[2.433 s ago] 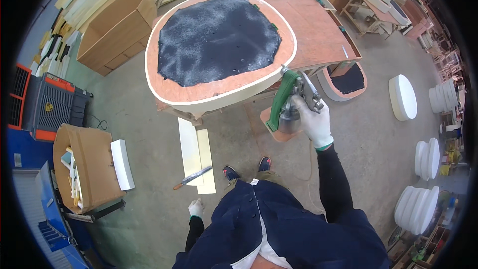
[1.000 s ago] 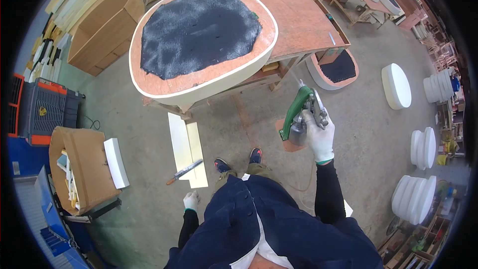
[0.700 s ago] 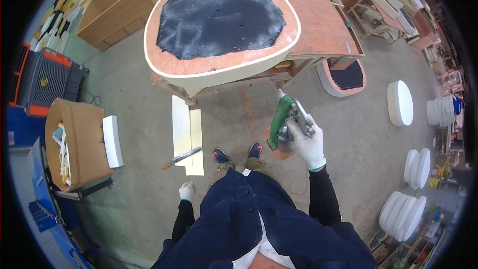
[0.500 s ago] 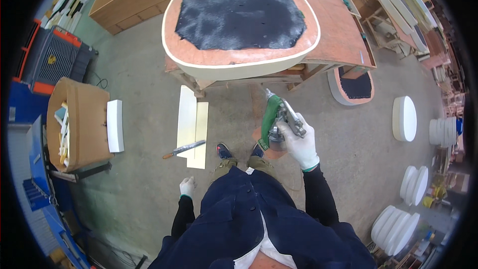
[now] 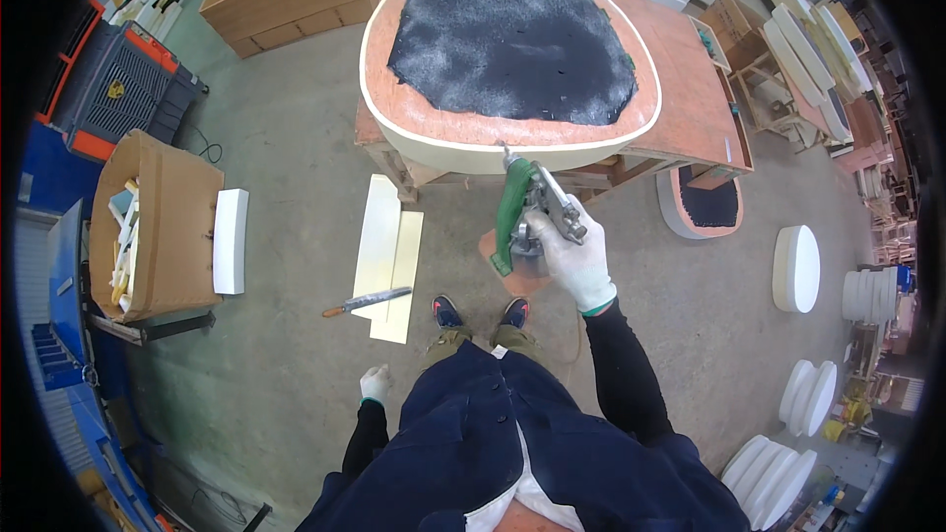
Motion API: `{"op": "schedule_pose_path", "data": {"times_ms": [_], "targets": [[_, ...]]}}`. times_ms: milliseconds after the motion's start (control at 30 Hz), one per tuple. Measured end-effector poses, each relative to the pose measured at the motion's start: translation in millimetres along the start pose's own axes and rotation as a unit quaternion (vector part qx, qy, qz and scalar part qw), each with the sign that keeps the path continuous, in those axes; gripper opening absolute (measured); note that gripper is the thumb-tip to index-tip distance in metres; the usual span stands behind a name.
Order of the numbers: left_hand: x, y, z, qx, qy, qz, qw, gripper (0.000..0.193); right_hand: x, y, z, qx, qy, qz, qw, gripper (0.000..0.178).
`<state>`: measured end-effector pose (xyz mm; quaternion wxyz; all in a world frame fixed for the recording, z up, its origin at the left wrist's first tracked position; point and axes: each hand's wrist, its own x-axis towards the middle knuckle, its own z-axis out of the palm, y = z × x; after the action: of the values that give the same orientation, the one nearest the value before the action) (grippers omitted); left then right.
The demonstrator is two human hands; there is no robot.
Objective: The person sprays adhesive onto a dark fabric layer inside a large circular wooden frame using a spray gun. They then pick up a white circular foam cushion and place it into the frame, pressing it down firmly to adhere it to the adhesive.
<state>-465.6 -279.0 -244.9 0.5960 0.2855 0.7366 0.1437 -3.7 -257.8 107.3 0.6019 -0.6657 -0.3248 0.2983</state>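
While the person stood on the grey concrete floor, the largest thing in view was the rounded seat form at the upper centre of the frame, its top covered by a dark, speckled sheet inside an orange-brown band and a pale foam edge. It rested on a wooden bench whose reddish top ran off to the upper right. At the left of the frame stood an open cardboard box with pale offcuts inside, and a white foam block leaned just beside its right wall. Above it sat a dark crate with orange trim. On the floor at centre left lay two pale yellow foam strips, touching side by side, with a long knife lying across their lower end. Stacks of white oval foam pads stood at the right and lower right.

Right of centre, the right hand, in a white glove, was closed around the grip of a green spray gun. The gun was held up in front of the body, its nozzle pointing toward the near foam edge of the seat form and close to it; contact could not be told. The left hand, also gloved in white, hung at the person's side at lower centre left, holding nothing, its fingers loosely curled.
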Motion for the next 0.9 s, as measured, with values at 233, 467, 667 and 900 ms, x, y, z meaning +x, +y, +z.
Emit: {"op": "schedule_pose_path", "data": {"times_ms": [233,467,667,900], "targets": [[20,20,-1,0.018,-0.031,-0.01,0.999,0.023,29,-6,26,-0.058,0.028,-0.042,0.997,0.033],[34,36,-5,0.011,-0.008,0.011,1.0,0.023,71,-13,32,-0.054,0.034,-0.057,0.996,0.025],[33,43,-4,0.011,-0.005,-0.007,1.0,0.022,116,-40,42,-0.058,0.046,-0.092,0.993,0.021],[47,47,0,-0.003,-0.01,-0.022,1.0,0.019,136,-67,47,-0.083,-0.029,-0.073,0.993,0.023]]}}
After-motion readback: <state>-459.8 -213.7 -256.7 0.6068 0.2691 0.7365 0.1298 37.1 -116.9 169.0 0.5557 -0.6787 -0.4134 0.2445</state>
